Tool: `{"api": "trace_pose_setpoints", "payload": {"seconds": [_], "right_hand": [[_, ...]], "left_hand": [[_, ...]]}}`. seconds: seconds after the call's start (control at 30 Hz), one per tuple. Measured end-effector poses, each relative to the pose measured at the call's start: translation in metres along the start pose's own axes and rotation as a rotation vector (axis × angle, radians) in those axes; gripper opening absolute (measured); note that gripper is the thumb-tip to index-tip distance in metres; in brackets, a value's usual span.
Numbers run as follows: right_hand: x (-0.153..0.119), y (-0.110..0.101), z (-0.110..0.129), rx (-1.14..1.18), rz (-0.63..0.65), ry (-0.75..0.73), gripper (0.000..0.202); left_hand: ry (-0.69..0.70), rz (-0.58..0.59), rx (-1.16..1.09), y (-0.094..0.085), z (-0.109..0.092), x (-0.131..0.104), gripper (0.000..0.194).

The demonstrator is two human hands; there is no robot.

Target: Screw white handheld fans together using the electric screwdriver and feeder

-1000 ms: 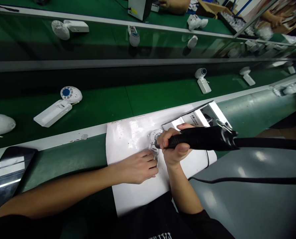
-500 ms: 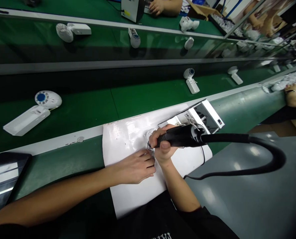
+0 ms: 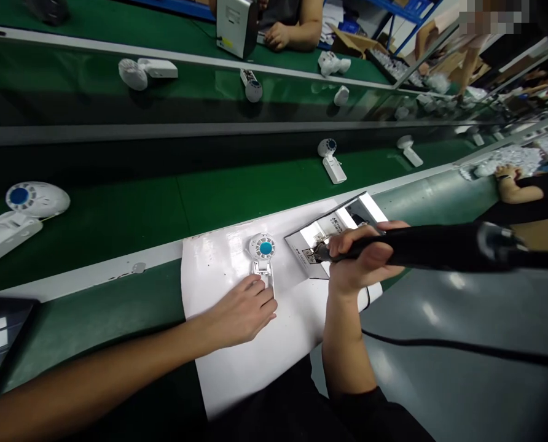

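On the white sheet lies a white device with a round head and blue centre, its narrow body pointing toward me. My left hand is closed over that body and hides part of it. A black corded electric screwdriver is gripped in my right hand. The driver's front end is at the pick-up spot of the screw feeder, to the right of the device; whether a screw is on the bit cannot be seen.
Several similar white devices, one of them at the left, rest on the green conveyor belt. A dark tablet-like panel sits at the lower left. Other people work across the line and at the right, where a hand touches clear-wrapped parts.
My right hand has moved the screwdriver rightward, off the white device and over to the screw feeder. The device's round head now shows. My left hand stays on the device.
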State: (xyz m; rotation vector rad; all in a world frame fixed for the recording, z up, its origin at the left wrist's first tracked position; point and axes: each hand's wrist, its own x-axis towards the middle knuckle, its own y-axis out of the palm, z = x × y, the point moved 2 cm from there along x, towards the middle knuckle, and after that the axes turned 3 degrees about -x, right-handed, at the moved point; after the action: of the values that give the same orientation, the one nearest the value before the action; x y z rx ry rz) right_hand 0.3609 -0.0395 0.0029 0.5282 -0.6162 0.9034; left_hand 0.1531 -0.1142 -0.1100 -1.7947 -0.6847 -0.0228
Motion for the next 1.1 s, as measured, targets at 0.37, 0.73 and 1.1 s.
{"api": "trace_pose_setpoints", "payload": {"seconds": [0.37,0.73,1.1], "right_hand": [[-0.008,-0.001,-0.001,0.005,0.042,0.116,0.048],[0.009,-0.024,0.018,-0.039,0.045,-0.065,0.042],[-0.017,-0.034,0.037,-0.045,0.136,-0.145,0.047]], "left_hand": [[0.000,0.020,0.007,-0.003,0.000,0.002,0.020],[0.001,0.021,-0.047,-0.006,0.001,0.002,0.020],[-0.017,0.026,-0.048,-0.002,0.000,0.000,0.016]]}}
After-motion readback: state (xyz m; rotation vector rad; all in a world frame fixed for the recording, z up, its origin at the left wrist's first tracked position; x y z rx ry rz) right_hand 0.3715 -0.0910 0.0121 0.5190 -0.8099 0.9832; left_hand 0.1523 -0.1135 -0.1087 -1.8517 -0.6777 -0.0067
